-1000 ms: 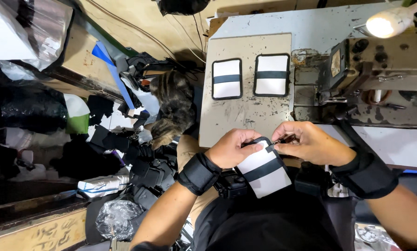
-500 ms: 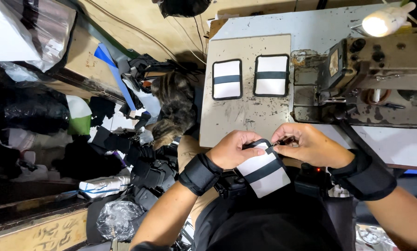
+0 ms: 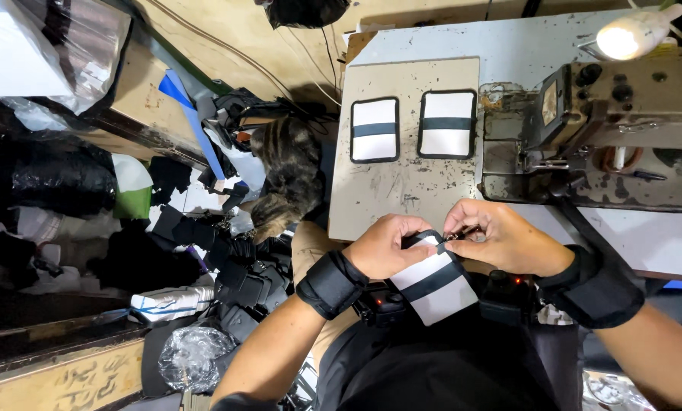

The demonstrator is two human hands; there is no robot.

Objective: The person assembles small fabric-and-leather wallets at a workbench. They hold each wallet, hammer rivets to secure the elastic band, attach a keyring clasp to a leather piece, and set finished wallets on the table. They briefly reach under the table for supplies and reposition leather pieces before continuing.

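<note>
My left hand (image 3: 387, 245) and my right hand (image 3: 498, 237) both hold a white fabric panel with a black stripe and black edging (image 3: 433, 280) in front of my lap. The fingertips of the two hands meet at the panel's upper edge, where my right hand pinches something small and metallic. Both wrists wear black bands. Two similar white panels (image 3: 374, 129) (image 3: 446, 124) lie side by side on the beige board (image 3: 402, 190) beyond my hands.
A worn sewing machine (image 3: 607, 137) with a lit lamp (image 3: 630, 34) stands at the right on the grey table (image 3: 462, 38). A cat (image 3: 284, 175) lies left of the board. Black fabric pieces, bags and plastic wrap (image 3: 196, 354) pile up on the left.
The hands have stayed at the panel's top edge, shifting only slightly. The view has tilted a little.
</note>
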